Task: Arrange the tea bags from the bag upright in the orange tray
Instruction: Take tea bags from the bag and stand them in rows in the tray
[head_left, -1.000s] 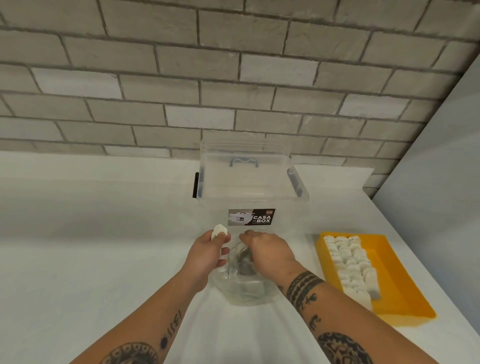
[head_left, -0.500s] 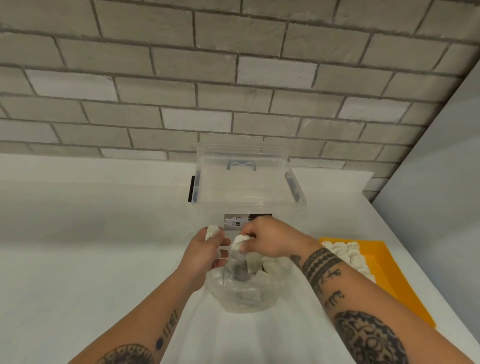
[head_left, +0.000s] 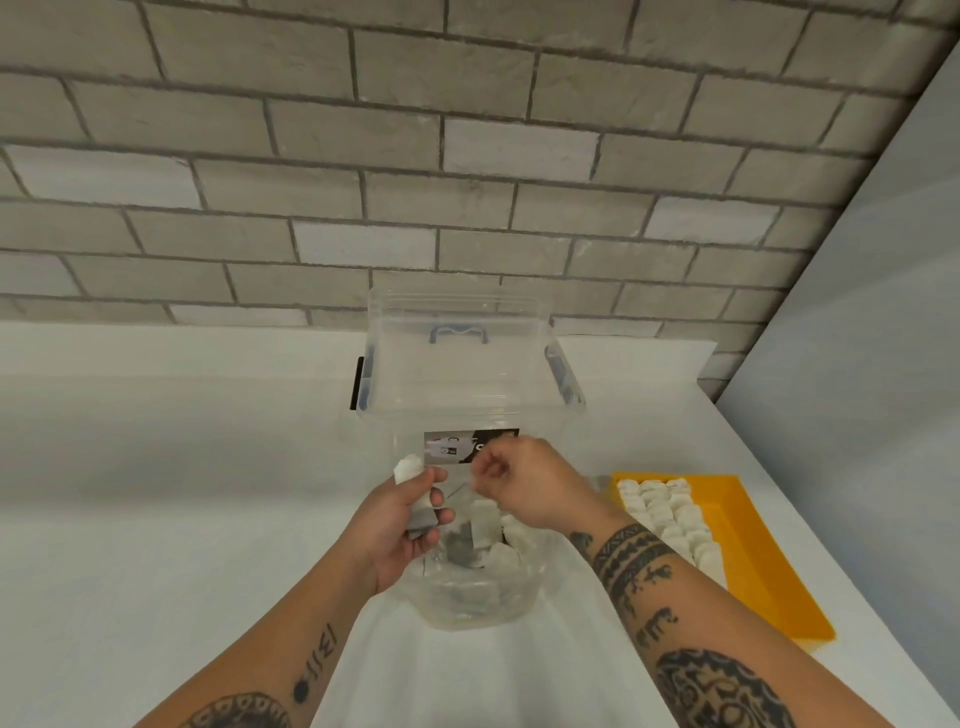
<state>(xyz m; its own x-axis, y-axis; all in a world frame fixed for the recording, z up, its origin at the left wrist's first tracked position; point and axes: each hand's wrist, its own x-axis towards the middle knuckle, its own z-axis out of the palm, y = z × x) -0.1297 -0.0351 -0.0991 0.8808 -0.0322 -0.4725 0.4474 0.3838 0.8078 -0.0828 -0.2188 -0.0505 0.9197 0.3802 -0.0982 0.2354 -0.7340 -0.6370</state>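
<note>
Wall: grey brick (head_left: 467, 156) behind a white surface (head_left: 156, 493).
Clear box: a see-through storage box (head_left: 467, 374) stands at the back of the surface, its label partly hidden by the hands; what it holds cannot be made out.
Orange tray: the orange tray (head_left: 753, 545) lies to the right, with white tea bags (head_left: 670, 514) standing in rows along its left side; the right side is bare.
Bag: a clear plastic bag (head_left: 467, 587) sits open below the hands, with loose tea bags inside, blurred through the plastic.
Left hand: the left hand (head_left: 400, 525) has its fingers clenched around a tea bag (head_left: 415, 488).
Right hand: the right hand (head_left: 524, 483) pinches a thin string, a second tea bag (head_left: 483, 525) hanging over the bag's mouth.
</note>
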